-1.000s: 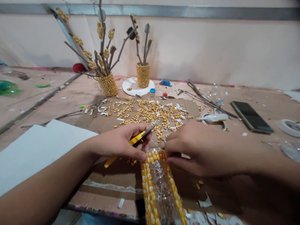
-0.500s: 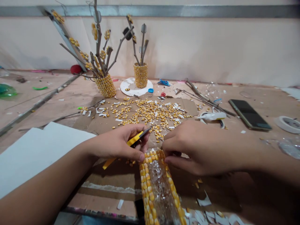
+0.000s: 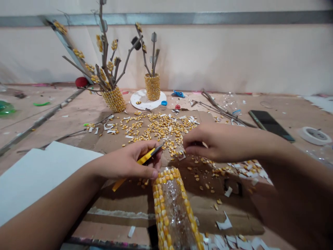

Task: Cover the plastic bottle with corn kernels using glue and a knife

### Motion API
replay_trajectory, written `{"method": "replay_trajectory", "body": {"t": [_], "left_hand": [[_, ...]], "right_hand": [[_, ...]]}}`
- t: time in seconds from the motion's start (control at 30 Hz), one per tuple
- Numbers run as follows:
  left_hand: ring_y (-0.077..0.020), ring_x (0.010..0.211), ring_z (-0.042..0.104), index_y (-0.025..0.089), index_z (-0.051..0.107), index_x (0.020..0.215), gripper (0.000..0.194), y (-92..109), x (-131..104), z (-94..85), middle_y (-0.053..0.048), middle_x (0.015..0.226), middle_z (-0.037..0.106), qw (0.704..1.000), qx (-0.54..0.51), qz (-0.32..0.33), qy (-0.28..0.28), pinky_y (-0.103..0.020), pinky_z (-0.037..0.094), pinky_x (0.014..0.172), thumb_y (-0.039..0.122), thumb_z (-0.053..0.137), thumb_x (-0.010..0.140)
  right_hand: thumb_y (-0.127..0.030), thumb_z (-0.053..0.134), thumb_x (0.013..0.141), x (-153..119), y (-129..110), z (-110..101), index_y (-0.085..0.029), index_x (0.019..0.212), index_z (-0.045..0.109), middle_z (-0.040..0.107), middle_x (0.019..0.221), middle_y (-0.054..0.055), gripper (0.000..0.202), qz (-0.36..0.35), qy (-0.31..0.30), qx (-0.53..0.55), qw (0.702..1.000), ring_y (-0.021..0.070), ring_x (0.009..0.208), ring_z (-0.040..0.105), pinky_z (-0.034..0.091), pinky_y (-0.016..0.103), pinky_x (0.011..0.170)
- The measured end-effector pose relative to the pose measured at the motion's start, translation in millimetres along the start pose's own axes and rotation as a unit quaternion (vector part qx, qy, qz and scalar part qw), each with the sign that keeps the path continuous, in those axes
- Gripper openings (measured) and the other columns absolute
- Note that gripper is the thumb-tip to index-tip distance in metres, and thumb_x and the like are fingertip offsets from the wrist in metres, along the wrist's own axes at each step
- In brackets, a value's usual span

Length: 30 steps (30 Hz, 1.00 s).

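My left hand (image 3: 142, 161) is closed around a yellow and black utility knife (image 3: 145, 157), its dark blade pointing up to the right. The thumb of that hand rests on the upper rim of a clear plastic cylinder (image 3: 178, 208), which lies tilted towards me. Rows of corn kernels (image 3: 162, 208) cover its sides and rim, with a bare shiny strip between them. Above and right of the cylinder, apart from it, is my right hand (image 3: 200, 144), fingers pinched together. A small pale scrap (image 3: 181, 155) shows right below those fingertips; whether they hold it I cannot tell.
Loose corn kernels (image 3: 156, 126) and paper scraps are scattered over the cardboard (image 3: 104, 139). Two kernel-covered pots (image 3: 113, 99) with twigs stand behind. White paper (image 3: 47, 177) lies left; a phone (image 3: 270, 124), tape roll (image 3: 316, 135) and sticks (image 3: 221, 107) lie right.
My right hand has moved up and away from the cylinder's rim, uncovering kernels and scraps on the cardboard. My left hand stays at the rim with the utility knife. The view has shifted slightly.
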<state>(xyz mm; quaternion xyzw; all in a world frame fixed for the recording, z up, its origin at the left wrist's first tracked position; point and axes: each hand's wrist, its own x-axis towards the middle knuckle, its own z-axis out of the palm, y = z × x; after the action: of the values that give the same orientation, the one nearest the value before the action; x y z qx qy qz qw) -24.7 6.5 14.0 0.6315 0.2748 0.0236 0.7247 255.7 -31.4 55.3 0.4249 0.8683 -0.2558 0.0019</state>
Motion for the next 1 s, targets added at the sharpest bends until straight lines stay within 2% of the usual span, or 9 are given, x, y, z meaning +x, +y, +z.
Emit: {"method": "replay_trajectory", "body": {"t": [0.1,0.17,0.33,0.47,0.7,0.8,1.0], "left_hand": [[-0.0111,0.07,0.052,0.02,0.056,0.099,0.035,-0.5,0.7,-2.1,0.003,0.085,0.061,0.999,0.003,0.006,0.032,-0.02,0.043,0.059,0.042,0.081,0.089],[-0.0101,0.067,0.049,0.02,0.056,0.104,0.036,-0.9,1.4,-3.1,0.003,0.084,0.06,0.998,-0.001,-0.002,0.063,-0.019,0.039,0.055,0.042,0.081,0.089],[-0.0097,0.059,0.05,0.02,0.058,0.112,0.032,-2.2,3.7,-1.8,0.002,0.08,0.063,0.993,-0.038,-0.029,0.107,-0.018,0.038,0.049,0.04,0.074,0.092],[-0.0092,0.054,0.05,0.018,0.06,0.114,0.027,-6.4,6.8,-1.2,0.0,0.075,0.063,0.987,-0.085,-0.023,0.137,-0.018,0.037,0.046,0.035,0.065,0.093],[-0.0081,0.049,0.05,0.016,0.061,0.113,0.026,-15.9,10.4,-5.4,-0.003,0.077,0.067,0.986,-0.092,-0.006,0.136,-0.018,0.038,0.044,0.036,0.057,0.097],[-0.008,0.048,0.05,0.016,0.061,0.11,0.024,-15.1,10.8,-3.6,-0.002,0.076,0.068,0.986,-0.09,-0.01,0.141,-0.018,0.037,0.043,0.034,0.057,0.096],[-0.0087,0.049,0.051,0.017,0.059,0.105,0.019,-9.5,9.3,1.3,0.0,0.072,0.066,0.985,-0.094,-0.021,0.144,-0.017,0.039,0.043,0.032,0.059,0.093]], "right_hand": [[-0.012,0.056,0.095,9.0,23.8,-0.5,-0.019,0.101,0.078,0.078,0.095,0.007,0.024,0.102,0.04,-0.068,0.992,0.0183,0.081,0.065,0.04,0.029,0.069],[-0.013,0.057,0.094,14.6,32.7,2.9,-0.019,0.103,0.079,0.08,0.097,0.008,0.024,0.126,0.041,-0.101,0.986,0.0201,0.084,0.067,0.041,0.031,0.071],[-0.013,0.059,0.092,21.0,27.2,12.8,-0.019,0.102,0.08,0.08,0.093,0.006,0.025,0.074,0.014,-0.075,0.994,0.0178,0.08,0.066,0.041,0.031,0.07],[-0.011,0.056,0.09,22.9,23.7,16.6,-0.019,0.1,0.082,0.081,0.094,0.008,0.029,0.082,0.023,-0.107,0.991,0.0186,0.08,0.067,0.04,0.032,0.069],[-0.014,0.059,0.091,32.7,34.0,28.3,-0.022,0.102,0.085,0.083,0.095,0.008,0.029,0.078,0.043,-0.132,0.987,0.0191,0.082,0.069,0.037,0.031,0.067],[-0.014,0.06,0.09,35.9,34.4,31.5,-0.024,0.098,0.084,0.082,0.095,0.007,0.027,0.083,0.054,-0.153,0.983,0.0198,0.081,0.069,0.035,0.031,0.065],[-0.008,0.063,0.083,38.7,37.0,35.2,-0.026,0.098,0.085,0.082,0.095,0.006,0.032,0.044,0.053,-0.154,0.986,0.0176,0.082,0.068,0.039,0.028,0.068]]}}
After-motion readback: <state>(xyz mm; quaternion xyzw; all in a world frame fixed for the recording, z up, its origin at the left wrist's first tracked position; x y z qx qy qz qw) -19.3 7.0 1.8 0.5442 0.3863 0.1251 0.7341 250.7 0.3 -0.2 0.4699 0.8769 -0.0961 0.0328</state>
